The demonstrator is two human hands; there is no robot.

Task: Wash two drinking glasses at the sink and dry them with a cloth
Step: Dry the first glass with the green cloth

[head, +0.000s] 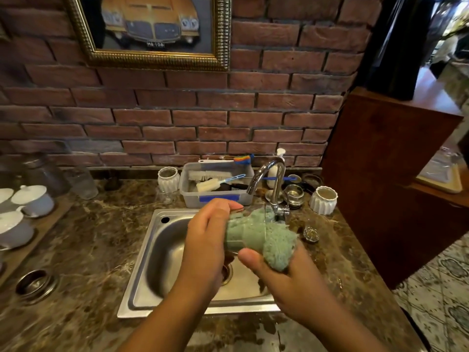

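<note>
Glass (pixel 247 228) is held on its side over the sink (pixel 157 252), likely so drips fall in the basin. Left hand (pixel 205 240) is wrapped around its base; right hand (pixel 281 273) is closed on the green cloth (pixel 275 243), which is stuffed into the mouth, probably to dry the inside. A second glass (pixel 311 231) stands on the counter (pixel 101 224) right of the tap (pixel 272 179), apparently set aside. Legible writing: only the plate on the car picture (pixel 152 26), roughly "MA 108".

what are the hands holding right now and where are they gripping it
The left hand grips a clear drinking glass around its base end, held sideways over the sink. The right hand holds the green cloth pushed into the glass's mouth.
</note>
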